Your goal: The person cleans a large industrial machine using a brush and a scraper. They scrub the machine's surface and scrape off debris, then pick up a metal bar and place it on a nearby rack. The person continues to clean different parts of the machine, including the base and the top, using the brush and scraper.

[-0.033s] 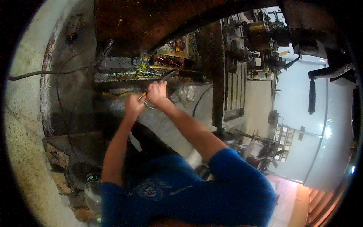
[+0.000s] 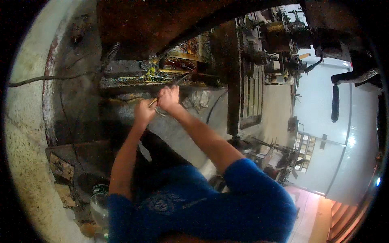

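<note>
Both my hands are closed on a slim rod-like tool (image 2: 153,101). My left hand (image 2: 144,113) grips its near end, where a short tan or brass-coloured stretch shows between the hands. My right hand (image 2: 168,98) is wrapped round it farther up, close beside the left. A narrow grey tip sticks out beyond the right fingers, slanting up and right towards the oily machine bed (image 2: 129,82). The tool's exact kind is too small and blurred to tell. Just below the hands hangs a thin curved pale strip (image 2: 161,113), and I cannot tell what it is attached to.
Dark machinery with a coil spring (image 2: 114,51) stands ahead. Crumpled clear plastic (image 2: 199,99) lies right of my hands. A black cable (image 2: 48,77) crosses at left. At lower left are a clear bottle (image 2: 98,206) and a stained board (image 2: 60,167); another machine table (image 2: 252,95) stands right.
</note>
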`<state>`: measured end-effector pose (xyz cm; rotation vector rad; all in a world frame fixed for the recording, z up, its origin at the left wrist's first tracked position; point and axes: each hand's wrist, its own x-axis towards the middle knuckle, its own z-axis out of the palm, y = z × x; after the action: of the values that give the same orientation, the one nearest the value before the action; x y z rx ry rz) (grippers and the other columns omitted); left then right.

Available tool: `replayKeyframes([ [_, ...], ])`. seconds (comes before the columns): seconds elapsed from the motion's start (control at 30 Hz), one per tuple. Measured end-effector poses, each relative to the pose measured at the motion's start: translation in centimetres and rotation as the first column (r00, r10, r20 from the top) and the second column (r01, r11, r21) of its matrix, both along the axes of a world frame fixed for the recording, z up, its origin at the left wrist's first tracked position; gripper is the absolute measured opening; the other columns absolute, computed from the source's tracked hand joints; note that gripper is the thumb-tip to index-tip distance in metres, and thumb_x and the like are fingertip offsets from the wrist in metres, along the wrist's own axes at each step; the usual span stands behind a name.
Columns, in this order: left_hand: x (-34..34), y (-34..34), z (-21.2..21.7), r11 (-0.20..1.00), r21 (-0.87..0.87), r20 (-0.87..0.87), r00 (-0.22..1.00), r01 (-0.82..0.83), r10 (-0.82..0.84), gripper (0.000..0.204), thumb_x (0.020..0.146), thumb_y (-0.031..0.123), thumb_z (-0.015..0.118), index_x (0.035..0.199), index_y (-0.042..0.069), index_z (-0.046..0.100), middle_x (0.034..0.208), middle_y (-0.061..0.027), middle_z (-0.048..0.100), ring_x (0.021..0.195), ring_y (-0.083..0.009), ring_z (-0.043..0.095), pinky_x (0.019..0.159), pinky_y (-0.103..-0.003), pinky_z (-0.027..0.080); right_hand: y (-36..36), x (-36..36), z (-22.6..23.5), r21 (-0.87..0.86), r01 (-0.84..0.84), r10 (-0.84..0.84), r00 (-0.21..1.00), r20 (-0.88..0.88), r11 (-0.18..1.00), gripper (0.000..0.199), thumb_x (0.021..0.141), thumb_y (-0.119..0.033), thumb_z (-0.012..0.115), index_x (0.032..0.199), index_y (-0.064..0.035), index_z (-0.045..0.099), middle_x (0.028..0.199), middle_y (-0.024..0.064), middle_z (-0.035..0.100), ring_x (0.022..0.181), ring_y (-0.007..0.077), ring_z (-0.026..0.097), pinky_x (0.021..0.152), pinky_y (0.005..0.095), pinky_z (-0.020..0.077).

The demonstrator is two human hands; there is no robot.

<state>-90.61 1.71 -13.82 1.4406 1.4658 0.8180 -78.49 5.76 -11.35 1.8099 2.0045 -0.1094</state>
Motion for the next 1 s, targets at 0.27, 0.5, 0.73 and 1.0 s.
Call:
replayKeyframes([
  [0.27, 4.5, 1.7, 0.0, 0.98, -0.151, 0.098, 0.988, 0.133, -0.119, 0.02, 0.073, 0.019, 0.061, 0.081, 0.0, 0.061, 0.068, -0.0161, 0.06, 0.055, -0.0243, 0.053, 0.054, -0.033, 0.041, 0.9, 4.6, 0.0, -0.057, 0.081, -0.08, 0.996, 0.029, 0.995, 0.029, 0.064, -0.032, 0.057, 0.083, -0.0097, 0.063, 0.087, 0.0073, 0.06, 0.094, 0.0279, 0.047, 0.082, 0.0407, 0.0308],
  [0.5, 6.0, 1.3, -2.8, 0.983, -0.149, 0.134, 0.987, 0.11, -0.09, 0.02, 0.07, 0.023, 0.061, 0.076, 0.004, 0.062, 0.073, -0.0193, 0.058, 0.068, -0.0355, 0.058, 0.059, -0.04, 0.044, 0.6, 5.0, 0.3, -0.015, 0.128, -0.127, 0.99, 0.058, 0.992, 0.035, 0.064, -0.037, 0.057, 0.087, -0.0098, 0.062, 0.088, 0.0065, 0.06, 0.099, 0.0279, 0.046, 0.085, 0.0427, 0.031],
  [0.73, 5.7, 2.9, 1.2, 0.944, -0.288, 0.004, 0.986, 0.163, -0.169, 0.022, 0.07, 0.026, 0.061, 0.077, 0.006, 0.064, 0.076, -0.0195, 0.059, 0.071, -0.0361, 0.058, 0.063, -0.041, 0.045, 1.1, 5.5, 1.3, -0.08, 0.205, -0.198, 0.976, 0.087, 0.976, 0.039, 0.065, -0.039, 0.058, 0.092, -0.0107, 0.061, 0.097, 0.0073, 0.06, 0.098, 0.027, 0.052, 0.089, 0.0479, 0.0311],
  [1.0, 7.0, 2.9, 0.5, 0.9, -0.194, 0.012, 0.918, 0.391, -0.397, 0.023, 0.066, 0.023, 0.061, 0.072, 0.0, 0.062, 0.067, -0.0211, 0.057, 0.064, -0.0332, 0.059, 0.057, -0.038, 0.044, -1.0, 7.7, 1.7, -0.469, 0.453, -0.418, 0.89, 0.183, 0.758, 0.042, 0.069, -0.041, 0.06, 0.102, -0.0146, 0.059, 0.113, 0.0073, 0.054, 0.102, 0.0279, 0.053, 0.081, 0.0524, 0.0375],
])
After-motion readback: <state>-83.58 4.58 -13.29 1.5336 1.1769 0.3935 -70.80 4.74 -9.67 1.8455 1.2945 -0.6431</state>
